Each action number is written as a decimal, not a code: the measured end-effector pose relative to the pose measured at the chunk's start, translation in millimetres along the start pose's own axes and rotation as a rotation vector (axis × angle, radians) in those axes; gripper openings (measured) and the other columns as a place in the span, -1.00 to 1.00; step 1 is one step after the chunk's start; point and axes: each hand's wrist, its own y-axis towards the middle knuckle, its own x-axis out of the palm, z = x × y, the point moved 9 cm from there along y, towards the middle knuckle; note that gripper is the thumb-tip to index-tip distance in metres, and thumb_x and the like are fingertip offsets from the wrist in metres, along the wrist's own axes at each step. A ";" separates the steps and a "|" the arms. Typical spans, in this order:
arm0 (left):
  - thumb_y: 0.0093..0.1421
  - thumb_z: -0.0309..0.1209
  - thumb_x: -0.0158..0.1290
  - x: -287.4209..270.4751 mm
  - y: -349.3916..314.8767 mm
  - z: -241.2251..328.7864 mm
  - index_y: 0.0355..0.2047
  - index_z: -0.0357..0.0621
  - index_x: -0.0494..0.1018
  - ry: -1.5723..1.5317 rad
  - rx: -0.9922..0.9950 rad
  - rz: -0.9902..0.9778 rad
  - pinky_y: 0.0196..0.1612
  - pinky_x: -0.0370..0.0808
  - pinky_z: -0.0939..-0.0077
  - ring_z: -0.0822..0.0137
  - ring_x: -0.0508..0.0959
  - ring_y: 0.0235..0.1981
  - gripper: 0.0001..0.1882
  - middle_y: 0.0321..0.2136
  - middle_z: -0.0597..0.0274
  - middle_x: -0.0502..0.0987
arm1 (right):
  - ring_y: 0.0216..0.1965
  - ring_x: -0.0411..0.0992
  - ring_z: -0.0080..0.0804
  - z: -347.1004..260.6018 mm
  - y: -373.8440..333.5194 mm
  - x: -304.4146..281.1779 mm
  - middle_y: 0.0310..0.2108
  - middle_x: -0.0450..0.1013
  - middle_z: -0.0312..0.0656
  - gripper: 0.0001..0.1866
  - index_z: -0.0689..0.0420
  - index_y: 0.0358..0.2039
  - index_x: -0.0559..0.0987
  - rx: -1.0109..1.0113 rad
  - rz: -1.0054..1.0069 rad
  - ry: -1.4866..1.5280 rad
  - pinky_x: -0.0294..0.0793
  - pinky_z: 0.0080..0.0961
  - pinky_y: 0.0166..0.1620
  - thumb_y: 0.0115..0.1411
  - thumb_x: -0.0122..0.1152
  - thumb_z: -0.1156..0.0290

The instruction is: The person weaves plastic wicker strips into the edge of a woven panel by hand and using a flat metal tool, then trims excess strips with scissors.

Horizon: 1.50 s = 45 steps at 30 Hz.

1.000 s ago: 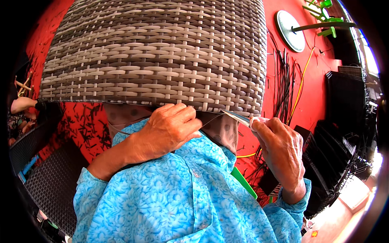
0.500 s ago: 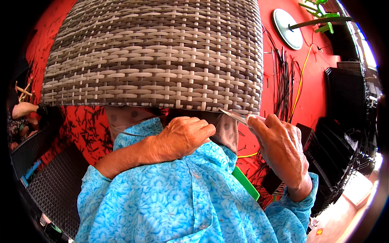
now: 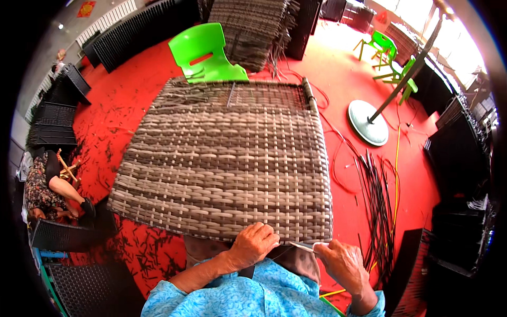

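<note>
A large grey-brown woven wicker panel (image 3: 227, 174) spreads out before me, its near edge over my lap. My right hand (image 3: 346, 264) is closed round the pale handle of pointed metal scissors (image 3: 301, 245). Their blades point left along the underside of the near edge, close to its right corner. My left hand (image 3: 253, 244) rests against that same edge, just left of the scissors' tip. Its fingers are curled and pressed together; what they pinch, if anything, is hidden. Unwoven strands (image 3: 193, 92) lie along the panel's far side.
A green plastic chair (image 3: 203, 50) stands beyond the panel. On the red floor at right lie a bundle of dark strips (image 3: 372, 206), a yellow cord (image 3: 396, 179) and a round pole base (image 3: 368, 123). Black woven pieces (image 3: 90, 282) flank me. Another person (image 3: 45, 185) is at far left.
The view has tilted up, showing more of the room and the panel's far side. My left hand has come up onto the near edge, closer to the scissors, which stay in my right hand.
</note>
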 end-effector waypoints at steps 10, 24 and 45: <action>-0.05 -0.35 0.25 11.9 16.2 -9.8 -0.37 -0.01 0.54 -0.067 0.017 -0.021 -0.26 0.43 0.41 0.25 0.44 -0.33 -0.80 -0.40 0.32 0.42 | -0.49 0.47 -0.11 15.8 2.7 12.5 -0.57 0.41 -0.16 -0.93 -0.08 -0.38 0.47 0.010 0.050 0.058 0.40 -0.17 -0.51 0.08 0.12 0.31; -0.04 -0.41 0.23 11.4 20.5 -3.9 -0.35 -0.04 0.56 -0.092 0.055 -0.143 -0.32 0.46 0.45 0.30 0.45 -0.35 -0.81 -0.40 0.35 0.46 | -0.30 0.47 -0.32 34.1 6.8 37.8 -0.47 0.49 -0.30 -0.72 -0.07 -0.30 0.54 -0.071 0.073 0.083 0.30 -0.25 -0.22 -0.02 0.28 0.13; -0.06 -0.45 0.20 20.9 23.7 12.3 -0.35 -0.19 0.52 0.110 0.167 -0.196 -0.39 0.48 0.47 0.31 0.50 -0.41 -0.77 -0.39 0.27 0.49 | -0.20 0.37 -0.21 33.4 -0.7 27.7 -0.34 0.41 -0.21 -0.77 0.04 -0.39 0.48 0.029 0.061 0.185 0.30 -0.17 -0.10 0.00 0.25 0.23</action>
